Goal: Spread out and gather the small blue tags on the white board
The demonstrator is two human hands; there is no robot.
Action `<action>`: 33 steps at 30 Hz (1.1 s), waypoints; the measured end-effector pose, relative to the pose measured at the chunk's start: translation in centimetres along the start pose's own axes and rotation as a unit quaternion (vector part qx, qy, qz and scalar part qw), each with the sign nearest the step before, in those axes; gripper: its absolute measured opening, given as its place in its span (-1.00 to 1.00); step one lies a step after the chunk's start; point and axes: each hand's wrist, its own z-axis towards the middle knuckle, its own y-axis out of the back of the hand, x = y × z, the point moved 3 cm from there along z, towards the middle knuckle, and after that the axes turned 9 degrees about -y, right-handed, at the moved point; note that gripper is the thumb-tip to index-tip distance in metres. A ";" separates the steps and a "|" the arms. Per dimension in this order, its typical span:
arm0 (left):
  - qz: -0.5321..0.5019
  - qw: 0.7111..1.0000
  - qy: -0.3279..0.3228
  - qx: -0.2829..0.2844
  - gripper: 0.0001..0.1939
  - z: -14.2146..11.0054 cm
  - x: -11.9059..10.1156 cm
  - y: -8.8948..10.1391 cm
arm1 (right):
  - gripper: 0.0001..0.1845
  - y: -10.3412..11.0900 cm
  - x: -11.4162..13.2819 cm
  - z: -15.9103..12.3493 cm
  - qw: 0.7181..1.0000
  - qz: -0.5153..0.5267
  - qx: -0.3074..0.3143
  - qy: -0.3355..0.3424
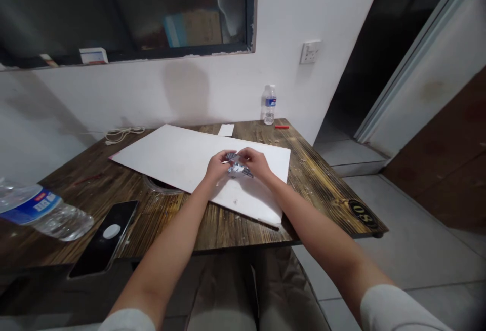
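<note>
Crinkled silver-and-blue wrapper (236,167) held just above the right part of a white board (170,156). Left hand (217,165): fingers narrow, pinching the wrapper's left end. Right hand (257,163): fingers also narrow, closed on its right end, fingertips of both hands almost meeting. Close fingertip pinch suits a piece this small; the flat board beneath gives clean working room.

Beyond the fingertips: paper slip (226,129), upright water bottle (269,104) with a blue label, and red stick (281,126), all on a dark wood-grain table (319,194). Left of the left hand, a clear round dish (161,187) sits partly under the board. Further left and nearer, a black phone (102,237) with a round white patch, and a bottle on its side (38,209), its blue label's white lettering too skewed to read reliably. Right of the right hand, at the table's corner, a black tag (362,213) shows the digits 0 and 8.
</note>
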 end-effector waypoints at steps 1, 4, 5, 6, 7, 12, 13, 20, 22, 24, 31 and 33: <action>-0.040 0.999 0.007 -0.010 -0.57 0.2 -0.1 0.3 | -0.85 0.3 0.1 0.2 0.999 0.037 -0.008 0.001; -0.108 0.994 0.009 -0.026 -0.51 0.4 -0.6 1.0 | -0.74 1.1 0.3 0.5 0.991 0.131 -0.004 0.021; -0.116 0.993 0.015 -0.027 -0.52 0.4 -0.7 1.2 | -0.71 1.4 0.4 0.5 0.990 0.140 -0.008 0.027; -0.120 0.992 0.026 -0.027 -0.54 0.3 -0.6 1.2 | -0.70 1.7 0.4 0.5 0.991 0.133 -0.016 0.029; -0.118 0.992 0.042 -0.026 -0.55 0.2 -0.4 1.2 | -0.69 2.0 0.4 0.5 0.993 0.109 -0.024 0.030; -0.066 0.991 0.113 -0.014 -0.67 0.0 1.2 1.0 | -0.31 1.9 -0.3 0.2 0.994 -0.102 0.035 0.018; -0.043 0.994 0.104 -0.011 -0.70 0.0 1.5 1.1 | -0.19 1.6 -0.5 0.0 0.988 -0.140 0.068 0.013; 0.230 0.953 -0.054 0.192 -0.48 -0.8 1.4 0.7 | -0.37 -0.6 -0.5 -1.1 0.940 -0.287 0.184 0.032; 0.287 0.933 -0.065 0.208 -0.55 -1.0 1.1 0.5 | -0.46 -0.8 -0.1 -1.2 0.938 -0.303 0.165 0.026; 0.311 0.924 -0.064 0.213 -0.62 -1.1 0.8 0.1 | -0.55 -1.0 0.1 -1.2 0.939 -0.313 0.144 0.023; 0.321 0.927 -0.048 0.187 -0.69 -1.1 0.0 -0.4 | -0.69 -1.2 -0.2 -1.0 0.952 -0.283 0.111 0.030; 0.289 0.943 -0.043 0.160 -0.69 -1.1 -0.1 -0.4 | -0.71 -1.1 -0.3 -0.9 0.965 -0.244 0.093 0.029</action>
